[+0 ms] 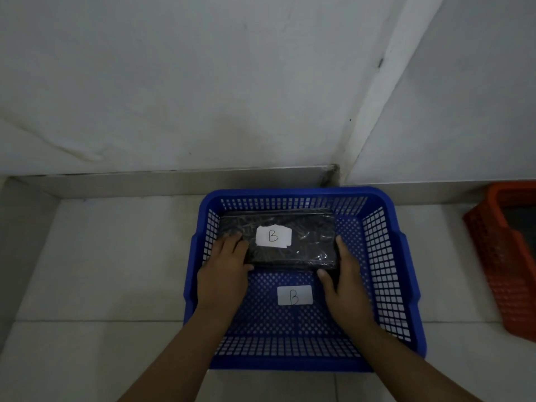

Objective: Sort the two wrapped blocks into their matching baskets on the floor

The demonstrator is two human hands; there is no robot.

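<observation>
Head view, floor by the wall corner. Blue perforated plastic basket [406, 285] sits on pale floor tiles [101, 271]; a white paper label marked "B" [294, 295] is stuck to its mesh floor.

Black block wrapped in clear glossy film [307, 242], carrying its own white "B" tag [273, 236], lies inside the basket in the far half, against or just beside the far wall. Long axis runs left–right, parallel to that wall.

Left hand [224, 274] clasps the block's left end, fingers spread over the top near corner, thumb under the near edge. Right hand [345, 274] is pressed to the right end, fingers along the side, thumb at the near lower corner. Both grip the block; neither is nearer.

Cannot tell whether the block fully rests on the mesh.

Judgement: labels match, so placement looks nearly done; release means drawing both hands outward and back.

Orange perforated plastic basket [493, 271] stands well apart to the right; its contents are indistinct.
</observation>
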